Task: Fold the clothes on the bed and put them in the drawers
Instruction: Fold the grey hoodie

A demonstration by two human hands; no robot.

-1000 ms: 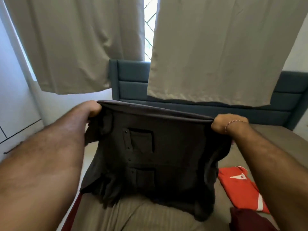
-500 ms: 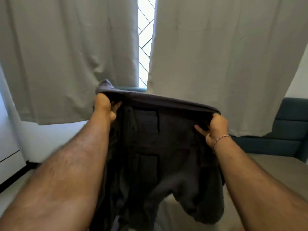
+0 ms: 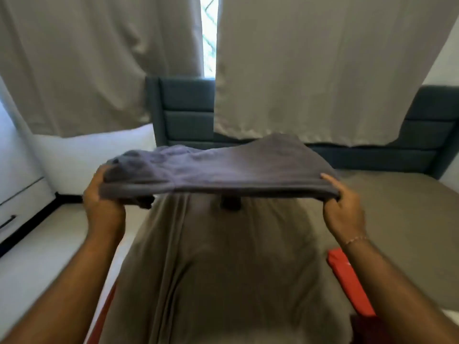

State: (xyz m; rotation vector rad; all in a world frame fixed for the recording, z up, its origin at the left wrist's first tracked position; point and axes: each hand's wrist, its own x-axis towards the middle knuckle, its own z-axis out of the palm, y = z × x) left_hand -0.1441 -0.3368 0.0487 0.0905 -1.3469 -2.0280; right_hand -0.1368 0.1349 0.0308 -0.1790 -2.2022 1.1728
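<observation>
Dark grey shirt (image 3: pixel 218 170) now flung out flat and roughly level above the bed (image 3: pixel 397 219), where half a second back it hung down from its top edge with pockets and button placket facing the camera. Left hand (image 3: pixel 104 207) grips the near left corner, fingers curled under the cloth with the thumb side on top; right hand (image 3: pixel 344 209) pinches the near right corner, thumb lying along the top of the hem and fingers tucked beneath. The far part of the garment billows up toward the headboard (image 3: pixel 186 112), and a small dark piece of it dangles below the near edge around the middle. Nothing of the shirt appears to touch the tan sheet yet, though the far edge is hidden by the cloth itself. Reading this as the cast that spreads a garment before laying it down: the shake-out is over and the flat lay is the step in hand, so folding proper has not begun. A folded red garment (image 3: pixel 347 281) lies on the bed near the right forearm, clear of the landing spot. Curtains (image 3: pixel 323 70) hang behind. Drawer fronts (image 3: pixel 17 212) show at the far left edge, seemingly closed.
</observation>
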